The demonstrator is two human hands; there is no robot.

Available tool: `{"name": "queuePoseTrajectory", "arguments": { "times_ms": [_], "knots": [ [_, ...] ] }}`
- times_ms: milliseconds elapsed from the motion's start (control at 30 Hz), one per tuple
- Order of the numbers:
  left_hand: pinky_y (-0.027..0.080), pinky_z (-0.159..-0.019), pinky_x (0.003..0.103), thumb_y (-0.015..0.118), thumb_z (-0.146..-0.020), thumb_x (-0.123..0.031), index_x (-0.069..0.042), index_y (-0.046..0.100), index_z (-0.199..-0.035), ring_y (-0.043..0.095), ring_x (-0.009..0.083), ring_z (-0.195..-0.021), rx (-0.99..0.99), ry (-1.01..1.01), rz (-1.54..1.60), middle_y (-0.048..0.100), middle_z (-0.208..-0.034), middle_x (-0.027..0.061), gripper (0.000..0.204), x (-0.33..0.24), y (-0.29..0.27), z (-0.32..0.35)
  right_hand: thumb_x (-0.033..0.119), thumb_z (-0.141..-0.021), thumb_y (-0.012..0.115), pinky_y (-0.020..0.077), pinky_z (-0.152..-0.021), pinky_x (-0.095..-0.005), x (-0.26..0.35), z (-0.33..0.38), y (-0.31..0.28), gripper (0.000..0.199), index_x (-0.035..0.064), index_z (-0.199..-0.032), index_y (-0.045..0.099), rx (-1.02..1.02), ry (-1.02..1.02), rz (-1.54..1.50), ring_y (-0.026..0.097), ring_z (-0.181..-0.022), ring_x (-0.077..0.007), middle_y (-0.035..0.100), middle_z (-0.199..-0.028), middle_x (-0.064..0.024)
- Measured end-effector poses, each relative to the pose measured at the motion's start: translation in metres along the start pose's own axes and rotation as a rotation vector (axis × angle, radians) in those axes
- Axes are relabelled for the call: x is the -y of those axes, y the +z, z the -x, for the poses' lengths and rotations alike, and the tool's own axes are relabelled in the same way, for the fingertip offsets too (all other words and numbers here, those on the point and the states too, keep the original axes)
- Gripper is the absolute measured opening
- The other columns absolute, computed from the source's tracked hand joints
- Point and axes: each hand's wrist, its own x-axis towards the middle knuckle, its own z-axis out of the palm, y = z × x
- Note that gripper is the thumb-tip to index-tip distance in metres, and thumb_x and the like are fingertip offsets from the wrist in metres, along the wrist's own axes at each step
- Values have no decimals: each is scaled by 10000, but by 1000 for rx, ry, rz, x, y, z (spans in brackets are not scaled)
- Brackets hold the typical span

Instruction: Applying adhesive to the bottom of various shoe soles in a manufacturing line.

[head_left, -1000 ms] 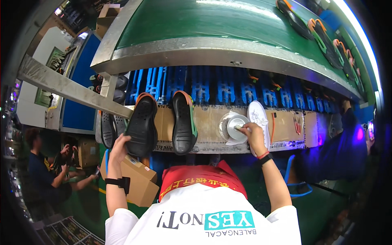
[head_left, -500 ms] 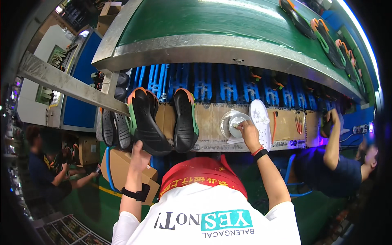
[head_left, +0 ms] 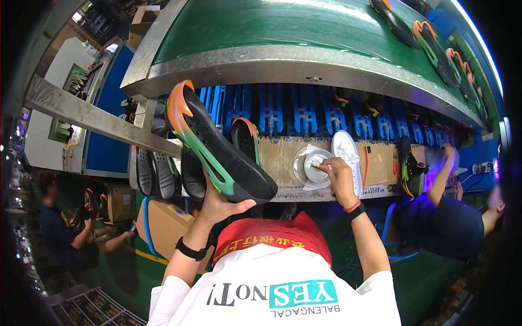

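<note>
My left hand (head_left: 217,206) is closed around the heel end of a shoe sole (head_left: 220,149), black with an orange-to-green sidewall. The sole is raised and tilted, its toe toward the upper left. My right hand (head_left: 341,182) pinches at the rim of a small white cup (head_left: 313,174); a bit of whitish material shows by the fingertips, too small to name. Right beside that hand lies a white perforated sole (head_left: 347,149). Partly hidden behind the raised sole, another black sole with an orange and green edge (head_left: 246,142) rests on the cardboard (head_left: 280,157).
More dark soles (head_left: 165,174) stand at the left. Beyond the cardboard runs a row of blue racks (head_left: 304,117), under a green conveyor belt (head_left: 261,27) with a metal edge. A co-worker (head_left: 440,223) sits at the right, near another dark sole (head_left: 411,168). An orange strip (head_left: 366,165) lies on the cardboard.
My left hand has lifted the sole, turned it and brought it rightward, showing its green side. My right hand stays at the cup. A dark sole now shows near the co-worker at right.
</note>
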Motion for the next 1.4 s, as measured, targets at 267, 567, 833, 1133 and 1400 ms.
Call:
{"name": "queuePoseTrajectory", "arguments": {
  "times_ms": [267, 567, 833, 1133, 1400],
  "knots": [
    [347, -1041, 390, 867, -608, -240, 11, 208, -1379, 470, 283, -1184, 189, 212, -370, 425, -1272, 157, 1045, -39, 14, -17, 41, -748, 722, 521, -622, -321, 114, -15, -45, 171, 21, -890, 630, 49, -433, -201, 655, -760, -259, 630, -938, -114],
    [360, -1014, 400, 879, -581, -309, 24, 287, -1332, 456, 305, -1186, 185, 343, -531, 410, -1269, 169, 1012, -53, 18, -15, 85, -754, 717, 530, -571, -325, 126, -28, -47, 187, 26, -905, 625, 123, -613, -60, 650, -703, -282, 626, -967, -115],
    [357, -1014, 398, 889, -573, -310, 19, 143, -1367, 397, 308, -1224, 181, 310, -556, 327, -1284, 176, 1138, -46, 14, -11, 68, -784, 697, 529, -647, -362, 128, -30, -52, 150, 2, -905, 640, 275, -476, -218, 642, -769, -334, 635, -967, -144],
    [368, -1009, 391, 893, -575, -298, 21, 169, -1363, 412, 304, -1211, 203, 352, -527, 342, -1269, 173, 1117, -50, 15, -17, 40, -801, 668, 515, -691, -361, 131, -33, -58, 109, -17, -891, 647, 361, -384, -270, 638, -786, -332, 646, -910, -152],
    [369, -1019, 389, 898, -565, -291, 10, 165, -1391, 401, 302, -1242, 198, 346, -571, 344, -1294, 165, 1144, -55, 17, -20, 47, -796, 673, 517, -690, -360, 129, -34, -58, 118, -16, -893, 648, 404, -392, -286, 643, -786, -328, 649, -915, -142]
  ]
}}
